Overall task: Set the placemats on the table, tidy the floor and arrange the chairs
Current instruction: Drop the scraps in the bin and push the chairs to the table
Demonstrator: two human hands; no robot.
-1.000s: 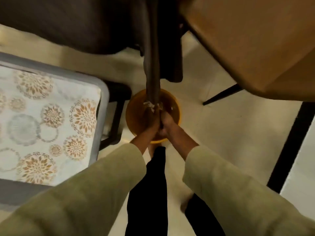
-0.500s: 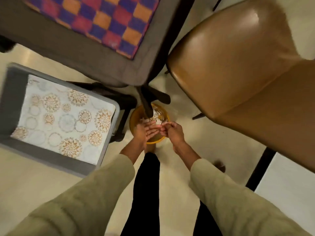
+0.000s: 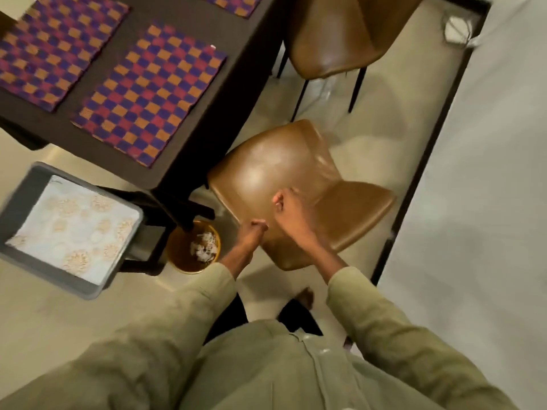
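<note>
Three checkered purple/orange/red woven placemats on the dark rectangular table (image 3: 254, 48), upper left of frame: nearest one (image 3: 151, 96), a second at the left edge (image 3: 56, 48), a third only partly in view at top centre (image 3: 233, 2). All lie flat and roughly squared to the tabletop, so the placemat step looks done for this side; rest of the table is out of frame, can't confirm.

Floor: round yellow-rimmed bin (image 3: 194, 247) sits lower centre-left at the table leg, w/ a heap of white scraps (image 3: 204, 247) inside. Visible beige floor tile (image 3: 384, 119) shows no loose scraps. White object w/ cable, top right by the wall, too blurred to ID. Tidy step looks mostly done, judging by that.

Chairs: prob the step in hand. Tan leather-look chair (image 3: 278, 179) mid-frame is skewed to the table edge, not tucked in. Second tan chair (image 3: 340, 34) top centre looks closer to the table, seat partly under it. Grey-framed stool w/ floral-print top (image 3: 71, 229) sits at left, beside the bin.

Hands: left hand (image 3: 254, 229) curled closed at the near chair's front edge; grip on the edge vs just touching, can't tell. Right hand (image 3: 291, 211) over the seat, fingers loosely bent, holding nothing visible.

Left to do: square up the near chair, maybe the stool and bin.
</note>
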